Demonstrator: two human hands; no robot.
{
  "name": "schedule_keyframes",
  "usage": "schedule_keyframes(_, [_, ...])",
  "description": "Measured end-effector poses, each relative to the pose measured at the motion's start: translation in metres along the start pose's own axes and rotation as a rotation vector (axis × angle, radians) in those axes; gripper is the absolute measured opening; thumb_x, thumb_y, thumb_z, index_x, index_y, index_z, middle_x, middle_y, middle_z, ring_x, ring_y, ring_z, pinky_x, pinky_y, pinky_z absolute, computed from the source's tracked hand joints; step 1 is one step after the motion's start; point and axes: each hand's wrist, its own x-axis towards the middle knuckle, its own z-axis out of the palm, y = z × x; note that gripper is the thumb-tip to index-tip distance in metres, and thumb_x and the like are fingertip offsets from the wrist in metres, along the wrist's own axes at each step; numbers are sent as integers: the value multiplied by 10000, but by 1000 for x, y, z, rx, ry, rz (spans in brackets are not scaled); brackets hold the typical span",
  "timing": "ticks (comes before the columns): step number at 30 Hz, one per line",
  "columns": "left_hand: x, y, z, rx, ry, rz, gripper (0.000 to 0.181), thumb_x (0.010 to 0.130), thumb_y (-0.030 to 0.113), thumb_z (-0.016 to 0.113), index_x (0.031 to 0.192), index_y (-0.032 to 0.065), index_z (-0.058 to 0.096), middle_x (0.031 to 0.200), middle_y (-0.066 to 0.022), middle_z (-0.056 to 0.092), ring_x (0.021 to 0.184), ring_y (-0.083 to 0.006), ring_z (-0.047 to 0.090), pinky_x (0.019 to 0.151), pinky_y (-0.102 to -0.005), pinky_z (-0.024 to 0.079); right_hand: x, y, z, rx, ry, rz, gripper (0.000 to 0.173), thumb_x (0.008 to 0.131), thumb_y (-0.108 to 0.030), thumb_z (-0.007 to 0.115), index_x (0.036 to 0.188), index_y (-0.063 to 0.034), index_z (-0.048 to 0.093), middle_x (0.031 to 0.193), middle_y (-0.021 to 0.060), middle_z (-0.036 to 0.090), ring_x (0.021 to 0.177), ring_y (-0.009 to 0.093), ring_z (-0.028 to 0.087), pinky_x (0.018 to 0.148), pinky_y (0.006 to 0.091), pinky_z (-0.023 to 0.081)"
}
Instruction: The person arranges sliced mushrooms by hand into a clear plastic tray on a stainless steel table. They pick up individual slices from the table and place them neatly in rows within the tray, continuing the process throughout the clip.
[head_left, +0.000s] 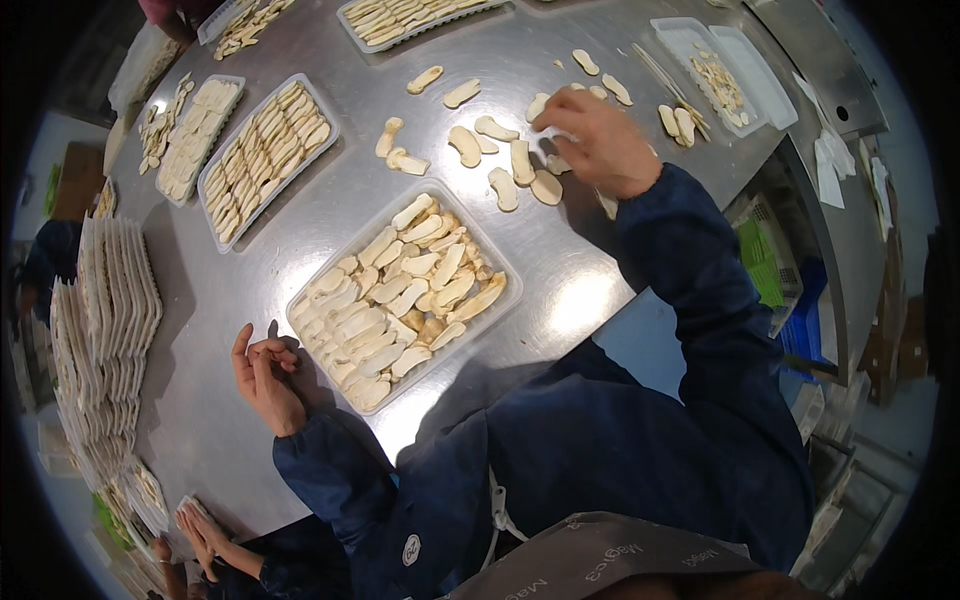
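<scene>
Pale mushroom slices lie in overlapping rows and looser layers in a clear plastic tray (517, 289) before me on the steel table. Beside the tray's near left edge, my left hand (268, 375) has bent fingers and holds nothing that I can see. My right hand (600, 139) reaches over loose mushroom slices (506, 189) beyond the tray, its fingers curled downward. Whether a slice is between those fingers cannot be told, as the hand covers part of the spot. Two stem pieces (407, 161) lie just above the tray.
Filled trays (328, 139) stand at the upper left, another tray (367, 46) at the top. Tall stacks of trays (120, 292) line the left edge. A tray with small pieces (757, 124) and tongs (667, 79) are at the upper right. A co-worker's hands (206, 536) are at lower left.
</scene>
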Motion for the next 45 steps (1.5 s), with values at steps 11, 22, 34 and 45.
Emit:
schedule_keyframes(11, [1,-1,-2,-5,-10,-5,339,952,59,463,1281,-23,447,829,-63,598,665,-96,498,615,-215,407,5,-9,24,-134,-171,-92,148,728,1,574,875,-13,588,940,109,556,888,287,541,770,383,461])
schedule_keyframes(22, [4,-7,-1,-14,-22,34,344,958,79,470,1284,-27,442,822,-64,599,649,-95,482,605,-220,401,-10,-6,5,78,-168,50,145,712,-72,588,786,-33,469,781,143,518,763,341,524,669,434,415])
schedule_keyframes(34, [2,-10,-8,-19,-38,37,330,981,111,471,1285,-16,452,824,-63,602,645,-86,480,583,-215,392,-75,-76,-6,47,-94,121,225,673,-66,625,868,-40,516,829,117,506,791,293,520,698,376,396])
schedule_keyframes(45, [3,-8,-6,-46,-45,32,335,977,106,475,1287,-19,452,820,-63,607,649,-86,482,590,-216,393,-80,44,-44,-226,2,465,167,778,-144,605,910,-44,583,898,157,592,836,366,587,722,440,471])
